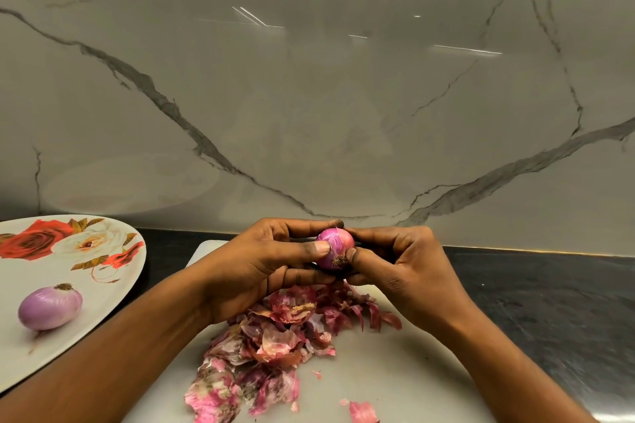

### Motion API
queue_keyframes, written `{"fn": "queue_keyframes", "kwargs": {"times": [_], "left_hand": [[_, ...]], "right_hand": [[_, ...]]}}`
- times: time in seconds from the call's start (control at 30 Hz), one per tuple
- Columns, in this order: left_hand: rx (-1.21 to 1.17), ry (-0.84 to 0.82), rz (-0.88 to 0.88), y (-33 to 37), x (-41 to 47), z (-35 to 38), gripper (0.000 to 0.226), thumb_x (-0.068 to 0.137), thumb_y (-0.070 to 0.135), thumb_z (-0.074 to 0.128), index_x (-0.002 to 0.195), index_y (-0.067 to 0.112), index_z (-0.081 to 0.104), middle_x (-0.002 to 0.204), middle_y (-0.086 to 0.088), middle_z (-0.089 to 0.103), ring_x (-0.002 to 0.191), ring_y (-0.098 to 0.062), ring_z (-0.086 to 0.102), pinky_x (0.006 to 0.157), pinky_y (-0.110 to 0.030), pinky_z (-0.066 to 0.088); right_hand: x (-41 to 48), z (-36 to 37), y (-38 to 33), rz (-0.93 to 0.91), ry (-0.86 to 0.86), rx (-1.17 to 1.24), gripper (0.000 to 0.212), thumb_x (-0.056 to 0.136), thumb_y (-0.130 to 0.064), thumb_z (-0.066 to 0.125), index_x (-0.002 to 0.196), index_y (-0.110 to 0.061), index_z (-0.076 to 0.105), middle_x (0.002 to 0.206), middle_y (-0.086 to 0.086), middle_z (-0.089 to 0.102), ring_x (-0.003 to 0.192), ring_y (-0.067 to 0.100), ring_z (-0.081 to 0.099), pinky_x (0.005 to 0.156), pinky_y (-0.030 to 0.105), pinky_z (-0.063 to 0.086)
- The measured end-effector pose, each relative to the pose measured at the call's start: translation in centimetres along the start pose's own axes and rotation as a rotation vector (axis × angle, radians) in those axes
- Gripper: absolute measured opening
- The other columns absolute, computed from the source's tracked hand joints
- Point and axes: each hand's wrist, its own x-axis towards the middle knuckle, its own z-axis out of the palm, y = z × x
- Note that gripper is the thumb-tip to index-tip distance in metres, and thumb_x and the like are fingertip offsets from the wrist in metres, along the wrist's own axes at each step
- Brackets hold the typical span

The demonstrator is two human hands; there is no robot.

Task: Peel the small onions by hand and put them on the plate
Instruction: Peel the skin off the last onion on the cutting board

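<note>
nearest, a peel heap (275,347) of thin, papery, curled skins, pink to brown, lies on the pale, smooth board (412,371). just above it both hands hold the held onion (335,247) off the board. the left hand (254,268) has its fingers (309,247) curled round the bulb, thumb pressed on its side. the right hand (409,271) pinches it at the hairy root end.

the bulb is small, round and glossy magenta with a paler patch, perhaps a scrap of skin; i cannot be sure. to do this step well, i judge: steady the bulb in the left hand, catch a skin edge at the root with the right thumbnail, pull in strips toward the tip, and turn the bulb between pulls. the skin looks brittle and would likely tear short if yanked. the bare flesh looks slick, so a firm hold helps.

further left, one peeled onion (50,307), pale lilac and smooth with a brown root cap, lies on the rose-printed plate (103,271), which rests on the dark, mottled desk (532,292). behind rises a polished, grey-veined marble wall (309,113).
</note>
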Motion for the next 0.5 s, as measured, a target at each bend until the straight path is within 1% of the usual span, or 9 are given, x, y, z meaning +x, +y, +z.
{"fn": "queue_keyframes", "kwargs": {"times": [0.13,0.2,0.27,0.3,0.4,0.5], "left_hand": [[0.006,0.015,0.0,-0.01,0.0,0.05,0.045,0.091,0.004,0.068,0.136,0.006,0.068,0.129,-0.017,0.073,0.121,-0.034,0.071,0.097,-0.036,0.061],[0.008,0.017,0.004,0.04,0.03,0.04,0.042,0.092,0.005,0.068,0.134,0.006,0.069,0.128,-0.018,0.073,0.12,-0.035,0.071,0.097,-0.037,0.061],[0.005,0.026,0.006,0.06,0.02,0.07,0.039,0.092,0.008,0.068,0.131,0.006,0.071,0.127,-0.019,0.074,0.119,-0.035,0.071,0.096,-0.037,0.061],[0.014,0.035,0.009,0.05,0.02,0.07,0.039,0.092,0.009,0.069,0.131,0.007,0.071,0.126,-0.019,0.074,0.119,-0.035,0.072,0.095,-0.037,0.062],[0.054,0.06,0.011,-0.05,0.1,0.05,0.039,0.093,0.005,0.07,0.133,0.007,0.07,0.126,-0.016,0.074,0.118,-0.032,0.073,0.094,-0.036,0.062],[0.051,0.066,0.011,0.03,0.14,0.08,0.039,0.095,0.002,0.068,0.133,0.007,0.069,0.126,-0.016,0.074,0.117,-0.033,0.073,0.092,-0.036,0.063]], "right_hand": [[-0.01,0.16,0.03,-0.015,0.002,-0.027,0.029,0.094,-0.017,0.074,0.122,-0.025,0.076,0.106,-0.012,0.081,0.097,0.009,0.079,0.079,0.024,0.063],[0.01,0.23,0.0,-0.019,0.02,-0.025,0.031,0.09,-0.028,0.075,0.121,-0.027,0.076,0.106,-0.013,0.081,0.097,0.009,0.078,0.078,0.024,0.064],[-0.03,0.32,-0.14,-0.016,0.031,-0.018,0.038,0.084,-0.038,0.074,0.121,-0.027,0.076,0.106,-0.013,0.081,0.097,0.008,0.078,0.078,0.026,0.064],[-0.03,0.33,-0.09,-0.012,0.028,-0.017,0.037,0.085,-0.036,0.074,0.121,-0.026,0.076,0.106,-0.012,0.081,0.097,0.009,0.078,0.078,0.027,0.065],[0.01,0.29,0.05,0.021,0.023,0.0,0.029,0.093,-0.021,0.075,0.122,-0.024,0.077,0.105,-0.009,0.082,0.095,0.012,0.079,0.076,0.028,0.065],[0.1,0.12,0.05,0.054,0.025,0.048,0.025,0.095,-0.021,0.073,0.12,-0.022,0.077,0.102,-0.003,0.083,0.091,0.018,0.08,0.074,0.031,0.066]]}}
